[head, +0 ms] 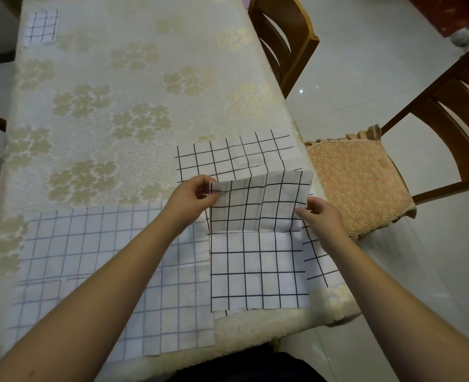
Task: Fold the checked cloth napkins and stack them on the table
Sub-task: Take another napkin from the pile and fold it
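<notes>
napkin [258, 244] at near right table edge, far half lifted, fold crease runs left-right | left hand [192, 195] pinches far-left corner, right hand [321, 213] pinches right edge | free edge folds toward body | folded napkin [42, 27] at far left corner

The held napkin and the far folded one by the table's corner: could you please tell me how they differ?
The held napkin is large, part lifted, pinched by the left hand and right hand; the far napkin is a small flat untouched square. The held napkin sits near, the far napkin distant. Both are white with dark checks.
</notes>
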Action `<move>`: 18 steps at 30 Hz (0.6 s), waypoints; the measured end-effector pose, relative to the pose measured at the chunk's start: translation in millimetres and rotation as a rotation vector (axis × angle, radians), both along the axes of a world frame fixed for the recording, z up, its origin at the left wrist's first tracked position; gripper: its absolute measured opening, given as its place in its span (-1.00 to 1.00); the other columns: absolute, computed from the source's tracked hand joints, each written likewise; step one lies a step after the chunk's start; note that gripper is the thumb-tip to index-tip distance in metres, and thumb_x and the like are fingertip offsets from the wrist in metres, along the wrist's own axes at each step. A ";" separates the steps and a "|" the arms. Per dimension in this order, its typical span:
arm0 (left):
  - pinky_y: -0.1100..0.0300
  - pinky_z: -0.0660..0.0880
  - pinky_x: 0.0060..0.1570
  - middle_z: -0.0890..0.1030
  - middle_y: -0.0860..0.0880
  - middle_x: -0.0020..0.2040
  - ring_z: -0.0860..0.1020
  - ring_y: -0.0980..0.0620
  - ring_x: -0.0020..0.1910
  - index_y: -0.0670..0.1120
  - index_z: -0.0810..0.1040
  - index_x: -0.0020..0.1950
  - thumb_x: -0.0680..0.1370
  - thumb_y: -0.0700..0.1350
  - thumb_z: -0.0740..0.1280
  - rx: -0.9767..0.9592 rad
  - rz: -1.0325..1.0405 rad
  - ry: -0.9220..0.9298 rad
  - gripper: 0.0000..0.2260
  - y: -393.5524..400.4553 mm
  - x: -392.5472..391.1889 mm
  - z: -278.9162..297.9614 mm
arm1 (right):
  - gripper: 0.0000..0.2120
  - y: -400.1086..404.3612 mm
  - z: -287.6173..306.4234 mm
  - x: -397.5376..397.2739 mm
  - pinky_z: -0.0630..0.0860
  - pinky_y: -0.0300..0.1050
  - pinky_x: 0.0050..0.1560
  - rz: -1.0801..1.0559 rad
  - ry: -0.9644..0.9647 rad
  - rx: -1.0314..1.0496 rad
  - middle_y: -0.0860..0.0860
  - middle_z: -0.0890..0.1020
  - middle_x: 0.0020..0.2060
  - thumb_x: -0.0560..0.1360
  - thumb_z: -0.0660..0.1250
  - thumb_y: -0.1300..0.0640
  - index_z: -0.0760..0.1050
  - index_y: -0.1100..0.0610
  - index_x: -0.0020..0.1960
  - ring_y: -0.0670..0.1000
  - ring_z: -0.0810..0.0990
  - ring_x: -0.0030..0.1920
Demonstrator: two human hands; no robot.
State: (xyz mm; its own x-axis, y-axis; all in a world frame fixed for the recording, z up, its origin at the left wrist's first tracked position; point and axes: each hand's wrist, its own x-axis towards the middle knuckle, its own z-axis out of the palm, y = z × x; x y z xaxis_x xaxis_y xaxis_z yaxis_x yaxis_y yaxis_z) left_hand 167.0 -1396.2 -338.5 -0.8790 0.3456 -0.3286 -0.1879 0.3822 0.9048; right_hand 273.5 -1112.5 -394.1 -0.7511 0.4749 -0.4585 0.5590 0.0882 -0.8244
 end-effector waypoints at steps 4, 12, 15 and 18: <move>0.25 0.52 0.06 0.69 0.12 -0.03 0.64 0.12 0.02 0.05 0.63 -0.02 0.54 -0.16 0.40 -0.016 -0.075 0.038 -0.89 -15.3 29.0 8.1 | -0.90 5.3 -0.9 21.9 0.46 -0.05 -0.08 0.110 0.017 -0.006 0.03 0.65 -0.24 0.46 0.47 0.13 0.64 0.16 -0.10 -0.01 0.58 -0.20; 0.25 0.44 0.13 0.64 0.24 0.03 0.54 0.24 0.11 0.14 0.62 -0.05 0.54 -0.24 0.30 -0.214 -0.256 0.104 -0.73 -45.6 93.5 4.5 | -0.63 4.9 5.7 76.6 0.45 -0.28 -0.13 0.336 0.027 0.122 -0.10 0.62 0.06 0.46 0.29 0.46 0.68 0.02 -0.14 -0.07 0.57 0.06; 0.16 0.46 0.09 0.61 0.26 0.12 0.49 0.18 0.20 0.17 0.60 -0.02 0.50 -0.31 0.21 -0.260 -0.233 0.049 -0.62 -55.3 111.3 -6.1 | -0.60 0.1 4.1 88.2 0.44 -0.28 0.00 0.407 -0.020 0.217 -0.10 0.59 0.07 0.51 0.20 0.43 0.65 -0.02 -0.12 -0.07 0.53 0.07; 0.07 0.53 0.07 0.61 0.23 0.13 0.53 0.13 0.13 0.18 0.61 -0.02 0.47 -0.36 0.15 -0.233 -0.134 0.009 -0.55 -56.0 119.7 -16.7 | -0.59 -3.1 2.4 94.4 0.40 -0.40 -0.37 0.370 -0.092 0.280 -0.04 0.55 0.08 0.54 0.14 0.41 0.62 -0.02 0.01 -0.17 0.52 -0.26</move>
State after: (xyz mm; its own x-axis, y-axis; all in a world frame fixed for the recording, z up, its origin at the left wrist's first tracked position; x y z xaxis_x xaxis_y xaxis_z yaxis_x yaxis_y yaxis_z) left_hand 286.7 -1452.2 -355.2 -0.8337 0.3753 -0.4051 -0.1133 0.6017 0.7906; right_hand 367.8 -1115.5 -391.7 -0.8555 0.2976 -0.4237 0.5177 0.5070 -0.6892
